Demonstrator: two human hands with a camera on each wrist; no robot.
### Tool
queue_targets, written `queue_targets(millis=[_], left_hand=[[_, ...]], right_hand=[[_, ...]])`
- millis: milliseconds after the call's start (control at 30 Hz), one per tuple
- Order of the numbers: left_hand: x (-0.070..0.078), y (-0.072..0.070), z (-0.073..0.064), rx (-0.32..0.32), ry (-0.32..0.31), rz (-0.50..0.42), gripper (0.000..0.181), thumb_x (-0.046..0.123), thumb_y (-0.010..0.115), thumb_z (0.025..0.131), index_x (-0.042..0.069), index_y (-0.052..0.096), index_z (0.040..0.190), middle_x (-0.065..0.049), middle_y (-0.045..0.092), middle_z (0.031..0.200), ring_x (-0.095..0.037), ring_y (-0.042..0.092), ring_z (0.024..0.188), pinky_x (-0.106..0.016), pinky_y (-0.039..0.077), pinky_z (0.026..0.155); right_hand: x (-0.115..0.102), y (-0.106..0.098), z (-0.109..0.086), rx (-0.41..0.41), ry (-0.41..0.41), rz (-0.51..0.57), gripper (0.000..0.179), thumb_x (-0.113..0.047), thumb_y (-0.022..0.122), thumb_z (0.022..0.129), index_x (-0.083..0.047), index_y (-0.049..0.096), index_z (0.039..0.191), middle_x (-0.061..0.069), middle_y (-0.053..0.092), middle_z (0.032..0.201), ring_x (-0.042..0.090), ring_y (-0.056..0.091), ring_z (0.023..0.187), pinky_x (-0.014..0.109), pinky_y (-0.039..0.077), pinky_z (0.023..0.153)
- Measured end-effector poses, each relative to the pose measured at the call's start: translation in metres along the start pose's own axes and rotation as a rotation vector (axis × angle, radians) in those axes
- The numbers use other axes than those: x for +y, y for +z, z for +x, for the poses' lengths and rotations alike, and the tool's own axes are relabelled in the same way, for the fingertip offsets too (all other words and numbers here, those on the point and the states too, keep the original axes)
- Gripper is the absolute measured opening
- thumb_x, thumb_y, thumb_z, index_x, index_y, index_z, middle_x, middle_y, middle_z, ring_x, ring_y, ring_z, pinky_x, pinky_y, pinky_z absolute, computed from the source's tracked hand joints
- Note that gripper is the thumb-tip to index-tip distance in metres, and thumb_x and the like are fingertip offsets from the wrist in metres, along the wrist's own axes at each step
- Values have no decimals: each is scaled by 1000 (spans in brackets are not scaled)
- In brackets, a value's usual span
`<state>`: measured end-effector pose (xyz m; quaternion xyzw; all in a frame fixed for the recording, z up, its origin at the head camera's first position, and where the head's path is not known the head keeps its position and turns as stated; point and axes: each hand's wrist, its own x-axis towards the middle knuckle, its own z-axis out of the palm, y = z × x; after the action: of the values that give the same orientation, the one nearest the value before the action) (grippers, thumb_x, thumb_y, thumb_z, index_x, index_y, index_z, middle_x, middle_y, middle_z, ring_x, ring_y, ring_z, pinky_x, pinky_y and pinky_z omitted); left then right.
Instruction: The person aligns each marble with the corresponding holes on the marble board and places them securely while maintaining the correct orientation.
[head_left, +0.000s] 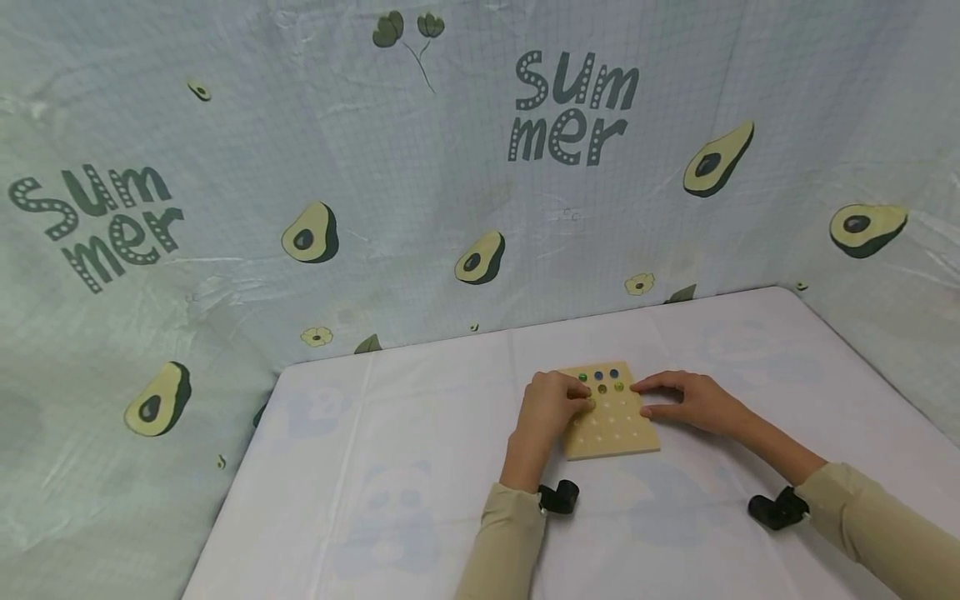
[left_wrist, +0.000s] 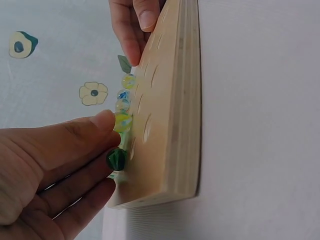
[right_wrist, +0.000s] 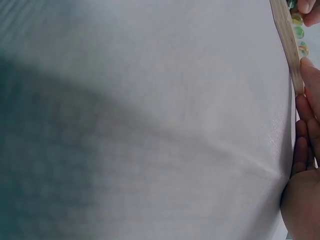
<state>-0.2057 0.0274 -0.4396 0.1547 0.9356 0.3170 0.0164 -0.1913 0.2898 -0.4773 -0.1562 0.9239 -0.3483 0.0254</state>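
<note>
A square wooden board (head_left: 613, 433) with rows of shallow round hollows lies on the table, several glass marbles sitting at its far end. Two of these are a blue marble (head_left: 614, 373) and a yellow marble (head_left: 618, 387). Over the board's left side, my left hand (head_left: 553, 402) pinches a yellow-green marble (left_wrist: 123, 122) between thumb and index finger. Beside its middle finger is a dark green marble (left_wrist: 116, 159); whether the finger touches it I cannot tell. My right hand (head_left: 693, 402) rests its thumb and index fingertips, spread apart, at the board's right edge.
A pale tablecloth (head_left: 420, 467) with faint panda prints covers the table. Behind it hangs a sheet (head_left: 405, 167) printed with avocados and lettering. Black wrist cameras, one on the left wrist (head_left: 561, 497) and one on the right (head_left: 780, 508), sit close above the cloth.
</note>
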Motion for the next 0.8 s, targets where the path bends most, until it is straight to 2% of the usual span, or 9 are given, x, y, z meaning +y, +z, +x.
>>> queue_targets(millis=[233,433,500,600,733,800], left_hand=[[0,1,-2,-23,13,-20,12,19,84,84,16,83,95,8,77,86,-5,68,84,-18,53,74],[-3,-9,-6,-65,-1,-109,14,19,83,86,15,83,100,8,77,93,-5,66,90,-19,54,74],[-9,-18,-7,-70,29,-127,14,20,82,87,15,83,101,8,77,95,-6,67,93,-20,55,75],[-24,-38,-8,-83,111,-104,16,20,79,90,13,82,103,4,78,100,-11,70,98,-23,57,80],[-50,-72,-16,-81,197,-5,25,21,76,93,9,78,115,-2,76,115,-19,68,114,-34,56,96],[-65,-90,-22,-56,225,53,29,20,74,95,7,74,121,-6,73,122,-23,66,119,-39,54,100]], right_hand=[[2,2,-1,-5,2,-3,46,-44,78,89,-19,72,127,7,68,130,40,54,131,60,42,107],[2,4,-2,-4,-9,4,45,-43,78,88,-19,73,126,6,69,130,39,55,130,60,43,107],[2,5,1,-6,-13,9,45,-44,78,88,-20,72,127,5,69,130,38,55,130,59,43,107],[1,6,4,-18,-12,19,46,-44,78,88,-21,72,127,5,68,132,37,54,132,58,43,108],[-3,2,1,-55,-10,9,47,-42,78,89,-17,71,128,7,67,132,38,54,131,58,44,107],[-5,-2,-3,-70,-16,-31,46,-38,78,89,-15,71,128,8,68,131,37,57,129,57,47,104]])
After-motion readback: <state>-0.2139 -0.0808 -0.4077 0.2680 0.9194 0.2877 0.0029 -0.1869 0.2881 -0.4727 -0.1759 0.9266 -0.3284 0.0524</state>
